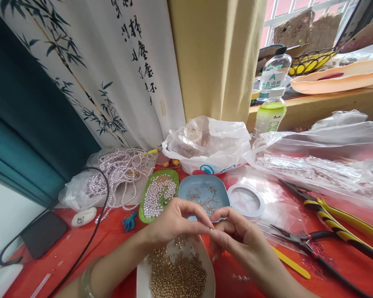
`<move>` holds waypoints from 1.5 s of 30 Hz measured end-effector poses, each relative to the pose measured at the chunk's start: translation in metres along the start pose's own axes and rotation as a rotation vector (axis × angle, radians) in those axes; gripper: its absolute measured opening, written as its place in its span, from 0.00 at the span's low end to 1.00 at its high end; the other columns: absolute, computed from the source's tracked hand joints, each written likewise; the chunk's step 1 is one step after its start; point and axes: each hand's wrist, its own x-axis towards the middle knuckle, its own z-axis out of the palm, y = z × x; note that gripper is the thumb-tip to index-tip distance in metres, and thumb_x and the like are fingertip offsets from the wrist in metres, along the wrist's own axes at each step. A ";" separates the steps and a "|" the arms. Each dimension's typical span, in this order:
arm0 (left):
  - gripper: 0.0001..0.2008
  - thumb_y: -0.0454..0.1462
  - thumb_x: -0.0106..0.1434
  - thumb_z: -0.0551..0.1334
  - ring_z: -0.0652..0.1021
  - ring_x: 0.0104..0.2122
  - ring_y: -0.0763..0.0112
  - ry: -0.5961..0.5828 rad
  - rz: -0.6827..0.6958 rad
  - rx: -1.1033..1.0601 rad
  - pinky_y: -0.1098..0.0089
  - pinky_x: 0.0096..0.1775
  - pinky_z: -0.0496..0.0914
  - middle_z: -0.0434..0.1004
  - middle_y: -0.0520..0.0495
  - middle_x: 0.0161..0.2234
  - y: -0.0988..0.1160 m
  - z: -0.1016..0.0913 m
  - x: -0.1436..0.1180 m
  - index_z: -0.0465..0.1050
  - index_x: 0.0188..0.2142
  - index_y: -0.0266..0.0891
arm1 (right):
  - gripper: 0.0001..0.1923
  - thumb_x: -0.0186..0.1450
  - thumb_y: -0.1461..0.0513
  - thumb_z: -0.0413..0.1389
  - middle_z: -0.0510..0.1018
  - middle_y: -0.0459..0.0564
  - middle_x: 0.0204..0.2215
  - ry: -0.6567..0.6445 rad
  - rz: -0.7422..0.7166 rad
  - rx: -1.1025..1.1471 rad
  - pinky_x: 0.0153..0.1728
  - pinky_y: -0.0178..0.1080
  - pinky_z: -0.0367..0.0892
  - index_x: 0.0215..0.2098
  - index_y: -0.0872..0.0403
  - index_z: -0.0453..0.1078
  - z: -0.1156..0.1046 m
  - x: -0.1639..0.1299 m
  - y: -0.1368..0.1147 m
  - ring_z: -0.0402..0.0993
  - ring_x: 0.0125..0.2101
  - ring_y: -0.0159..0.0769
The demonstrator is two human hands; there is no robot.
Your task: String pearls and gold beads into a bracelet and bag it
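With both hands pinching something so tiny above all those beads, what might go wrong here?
1. The left hand and right hand meet fingertip to fingertip over the white dish of gold beads; a slip could drop the tiny piece, too small to identify, among them.
2. A wrist might nudge that dish, or the green dish of pearls just behind, and scatter beads over the red table.
3. The pliers lie near the right forearm and could be knocked.

red table [354, 265], green dish [173, 176], blue dish [186, 188], gold beads [177, 275].
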 end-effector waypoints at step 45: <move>0.05 0.30 0.41 0.59 0.67 0.18 0.77 -0.130 -0.291 -0.246 0.75 0.22 0.53 0.71 0.49 0.20 0.006 0.025 -0.013 0.71 0.22 0.33 | 0.15 0.60 0.52 0.53 0.64 0.37 0.13 0.008 -0.013 0.069 0.16 0.29 0.59 0.25 0.53 0.57 0.006 -0.002 -0.040 0.62 0.13 0.24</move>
